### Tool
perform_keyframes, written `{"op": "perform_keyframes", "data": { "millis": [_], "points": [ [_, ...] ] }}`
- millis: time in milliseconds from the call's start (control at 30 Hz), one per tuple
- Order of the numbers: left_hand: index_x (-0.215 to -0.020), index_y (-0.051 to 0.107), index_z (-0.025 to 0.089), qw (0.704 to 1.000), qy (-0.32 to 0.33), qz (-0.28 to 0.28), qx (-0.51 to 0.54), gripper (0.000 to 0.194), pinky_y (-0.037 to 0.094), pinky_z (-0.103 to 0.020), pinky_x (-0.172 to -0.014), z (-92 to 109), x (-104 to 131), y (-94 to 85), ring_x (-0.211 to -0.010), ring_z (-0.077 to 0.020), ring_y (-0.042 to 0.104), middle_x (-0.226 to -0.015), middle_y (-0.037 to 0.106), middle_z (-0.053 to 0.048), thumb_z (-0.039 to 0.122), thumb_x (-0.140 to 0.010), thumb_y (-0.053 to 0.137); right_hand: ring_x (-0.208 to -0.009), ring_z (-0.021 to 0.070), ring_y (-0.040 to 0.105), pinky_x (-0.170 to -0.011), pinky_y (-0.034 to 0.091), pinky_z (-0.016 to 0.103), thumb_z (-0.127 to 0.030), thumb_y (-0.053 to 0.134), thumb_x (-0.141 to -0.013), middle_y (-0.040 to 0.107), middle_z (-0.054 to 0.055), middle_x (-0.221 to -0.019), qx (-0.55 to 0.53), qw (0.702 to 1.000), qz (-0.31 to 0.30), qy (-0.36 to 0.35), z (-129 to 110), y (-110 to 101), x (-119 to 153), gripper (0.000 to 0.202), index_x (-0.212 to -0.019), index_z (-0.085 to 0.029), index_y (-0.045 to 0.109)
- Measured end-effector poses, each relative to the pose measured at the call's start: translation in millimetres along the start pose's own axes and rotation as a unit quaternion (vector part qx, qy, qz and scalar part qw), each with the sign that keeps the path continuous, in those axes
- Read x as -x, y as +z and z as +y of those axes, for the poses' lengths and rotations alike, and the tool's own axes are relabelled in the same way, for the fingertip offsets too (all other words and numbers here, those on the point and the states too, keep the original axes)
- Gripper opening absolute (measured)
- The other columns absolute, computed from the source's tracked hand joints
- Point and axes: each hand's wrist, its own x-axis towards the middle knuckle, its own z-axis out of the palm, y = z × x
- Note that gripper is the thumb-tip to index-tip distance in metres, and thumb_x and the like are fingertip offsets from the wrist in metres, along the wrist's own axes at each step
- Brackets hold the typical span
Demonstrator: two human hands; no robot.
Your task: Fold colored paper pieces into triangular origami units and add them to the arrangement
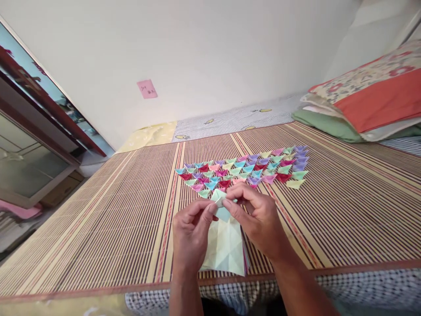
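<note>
A small pale green folded paper (218,196) is held up between both hands at the centre. My left hand (194,226) pinches its left side between thumb and fingers. On the right side, the thumb and fingers of my right hand (255,213) close on the same paper. Beneath the hands lies a stack of pale creased paper sheets (225,250), with coloured edges showing at its right. Beyond them, rows of small folded paper pieces (240,170) in red, pink, blue, purple, green and yellow spread over the striped mat (138,210).
Folded bedding and a red floral pillow (381,101) lie at the back right. A pink note (147,88) is stuck on the white wall (230,52). Checked cloth (263,116) shows along the wall, and a glazed door (29,158) stands at the left.
</note>
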Motion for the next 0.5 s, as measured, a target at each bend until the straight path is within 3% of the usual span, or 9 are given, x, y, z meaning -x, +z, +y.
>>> {"op": "perform_keyframes", "data": {
  "millis": [167,267,500],
  "points": [
    [-0.078,0.074,0.021,1.000,-0.001,-0.009,-0.025,0.023,0.048,-0.024,-0.064,1,0,1.4,-0.066,-0.0126,0.060,-0.069,0.066,0.001,0.032,-0.097,0.066,-0.097,0.0184,0.063,-0.083,0.049,0.032,-0.019,0.069,-0.095,0.067,0.001,-0.095,-0.037,0.999,-0.014,-0.010,3,1,0,0.007,-0.091,-0.024,0.072],
    [-0.075,0.070,0.020,1.000,-0.008,-0.013,-0.015,0.026,0.046,-0.023,-0.061,2,0,3.7,-0.064,-0.0119,0.057,-0.068,0.064,0.001,0.033,-0.097,0.066,-0.091,0.0171,0.062,-0.079,0.049,0.031,-0.019,0.068,-0.094,0.065,0.001,-0.091,-0.051,0.999,-0.012,0.005,1,3,0,0.010,-0.085,-0.023,0.070],
    [-0.086,0.071,0.022,0.998,-0.029,0.053,0.024,0.010,0.047,-0.021,-0.058,-1,5,9.5,-0.063,-0.0109,0.058,-0.071,0.067,0.002,0.030,-0.092,0.073,-0.075,0.0141,0.061,-0.069,0.049,0.027,-0.017,0.064,-0.095,0.064,-0.001,-0.079,0.016,0.999,0.031,-0.007,-9,8,2,0.016,-0.079,-0.020,0.064]
  ]
}}
